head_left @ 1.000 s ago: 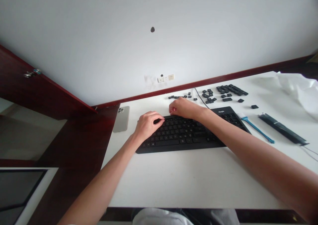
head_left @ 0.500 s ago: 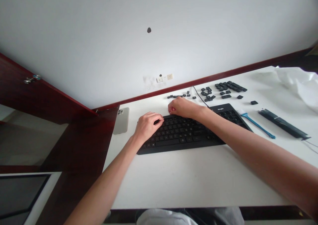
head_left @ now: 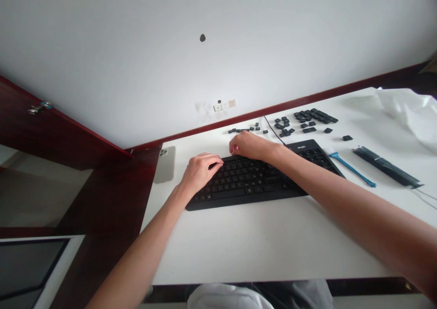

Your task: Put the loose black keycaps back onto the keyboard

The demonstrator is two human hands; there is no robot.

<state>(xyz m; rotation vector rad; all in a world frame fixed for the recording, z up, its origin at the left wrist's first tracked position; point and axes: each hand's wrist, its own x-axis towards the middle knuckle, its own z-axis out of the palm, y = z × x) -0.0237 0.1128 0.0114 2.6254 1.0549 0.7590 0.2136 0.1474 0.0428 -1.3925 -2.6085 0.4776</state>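
Keyboard (head_left: 252,184): a black full-size unit lying flat on the white desk (head_left: 256,245), directly in front of the person, with its cable (head_left: 271,126) running from the far edge toward the wall. The left hand (head_left: 200,170) rests on the upper left key rows with its fingers curled down onto the keys; whether it grips anything cannot be told. The right hand (head_left: 251,146) sits at the far edge of the keyboard, near the middle, with its fingertips drawn together and pointing left; a keycap between them cannot be confirmed. The work in hand appears to be concentrated on the top key row. Handling at that row calls for a light fingertip pinch and a steadying hand on the housing, since the parts are small. Beyond the far edge lie loose keycaps (head_left: 285,129) in several clusters, with a short line of smaller ones (head_left: 246,129) just past the right hand. To the right of the keyboard lie a blue tool (head_left: 351,169) and a long black strip (head_left: 387,165). A phone (head_left: 165,164) lies face down at the left corner of the desk.
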